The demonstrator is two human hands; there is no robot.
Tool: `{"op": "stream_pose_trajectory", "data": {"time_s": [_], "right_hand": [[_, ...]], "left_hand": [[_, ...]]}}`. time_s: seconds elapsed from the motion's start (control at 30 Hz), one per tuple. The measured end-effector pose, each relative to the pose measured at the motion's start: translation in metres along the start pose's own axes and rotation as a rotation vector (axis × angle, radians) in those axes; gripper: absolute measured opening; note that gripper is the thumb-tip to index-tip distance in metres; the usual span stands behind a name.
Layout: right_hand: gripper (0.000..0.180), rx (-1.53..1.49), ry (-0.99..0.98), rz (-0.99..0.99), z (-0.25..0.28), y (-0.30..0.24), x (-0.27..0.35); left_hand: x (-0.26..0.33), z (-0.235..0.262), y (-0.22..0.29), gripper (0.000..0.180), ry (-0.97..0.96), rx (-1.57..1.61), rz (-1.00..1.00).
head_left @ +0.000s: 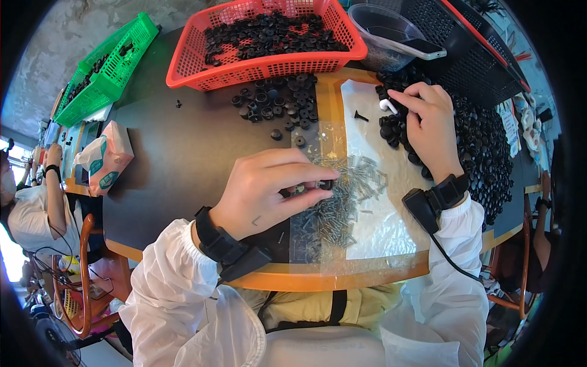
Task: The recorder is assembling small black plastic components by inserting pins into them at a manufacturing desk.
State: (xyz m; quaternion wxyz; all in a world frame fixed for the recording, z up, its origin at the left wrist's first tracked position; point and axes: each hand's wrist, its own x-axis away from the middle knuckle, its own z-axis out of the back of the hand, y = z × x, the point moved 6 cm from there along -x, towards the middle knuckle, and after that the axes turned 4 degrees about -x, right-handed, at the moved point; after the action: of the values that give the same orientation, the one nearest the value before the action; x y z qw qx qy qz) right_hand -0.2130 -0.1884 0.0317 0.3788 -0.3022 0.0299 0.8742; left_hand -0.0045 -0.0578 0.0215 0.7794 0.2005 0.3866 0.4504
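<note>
Glare far left, edges bowed

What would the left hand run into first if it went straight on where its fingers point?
Rightward from the left hand, probably the heap of loose silver screws; it might pass above them, since its height is hard to judge from this view.

Left fingers (307,173) pinch black part (326,185) over screw pile (336,223); right fingers (406,100) at black pieces (391,129).
</note>
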Motion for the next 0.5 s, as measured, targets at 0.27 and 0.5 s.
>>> {"op": "stream_pose_trajectory", "data": {"time_s": [0.27,0.5], "right_hand": [[0.042,0.017,0.181,0.022,0.026,-0.018,-0.009],[0.029,-1.226,-0.330,-0.313,-0.012,-0.082,0.018]], "left_hand": [[-0.003,0.002,0.000,0.034,0.076,-0.009,0.003],[0.000,0.017,0.009,0.040,0.246,-0.072,-0.124]]}}
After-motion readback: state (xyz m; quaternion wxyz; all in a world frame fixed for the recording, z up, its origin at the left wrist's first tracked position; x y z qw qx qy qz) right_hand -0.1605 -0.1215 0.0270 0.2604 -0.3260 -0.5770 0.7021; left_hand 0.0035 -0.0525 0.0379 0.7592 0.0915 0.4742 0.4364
